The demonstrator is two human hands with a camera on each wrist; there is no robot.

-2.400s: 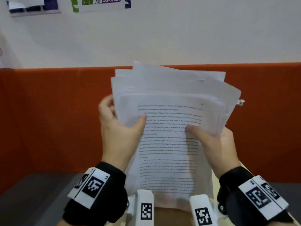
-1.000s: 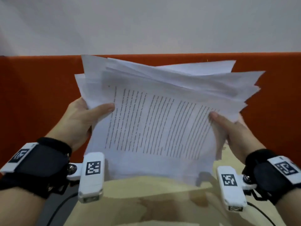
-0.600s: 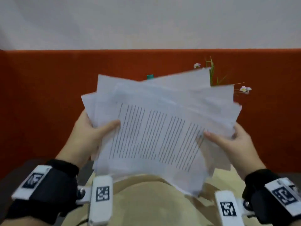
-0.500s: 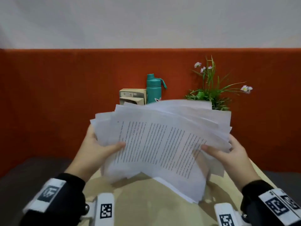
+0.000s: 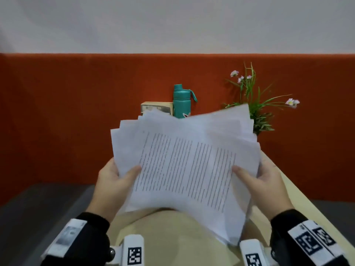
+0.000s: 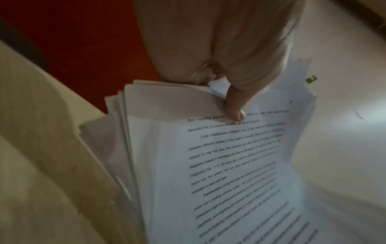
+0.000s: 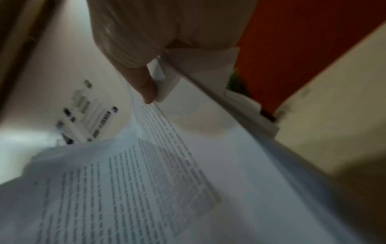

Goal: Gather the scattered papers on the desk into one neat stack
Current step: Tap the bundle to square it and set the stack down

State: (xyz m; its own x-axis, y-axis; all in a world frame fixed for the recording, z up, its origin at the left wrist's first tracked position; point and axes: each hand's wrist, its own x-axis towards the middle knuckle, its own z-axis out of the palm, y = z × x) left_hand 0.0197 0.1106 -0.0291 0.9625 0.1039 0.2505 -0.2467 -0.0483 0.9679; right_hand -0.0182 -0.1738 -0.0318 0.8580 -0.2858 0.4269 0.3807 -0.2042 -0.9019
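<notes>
A loose bundle of white printed papers [image 5: 184, 166] hangs in the air over the beige desk [image 5: 172, 237], its sheets fanned and uneven, the text lines turned sideways. My left hand [image 5: 115, 181] grips the bundle's left edge, thumb on top. My right hand [image 5: 263, 181] grips the right edge the same way. In the left wrist view my thumb [image 6: 236, 112] presses on the top printed sheet of the papers [image 6: 219, 165]. The right wrist view shows my right thumb [image 7: 148, 89] on the papers [image 7: 146, 181]. The fingers under the sheets are hidden.
At the back of the desk, against the orange partition [image 5: 76, 112], stand a teal water bottle [image 5: 182, 101], a small tan box [image 5: 156, 108] and a green plant with pink flowers [image 5: 253, 104]. Dark grey surfaces [image 5: 38, 217] flank the desk.
The bundle was turned from upright to sideways and then lowered toward the desk. The view tilted down, which brought the bottle, box and plant into sight. Both hands kept their hold.
</notes>
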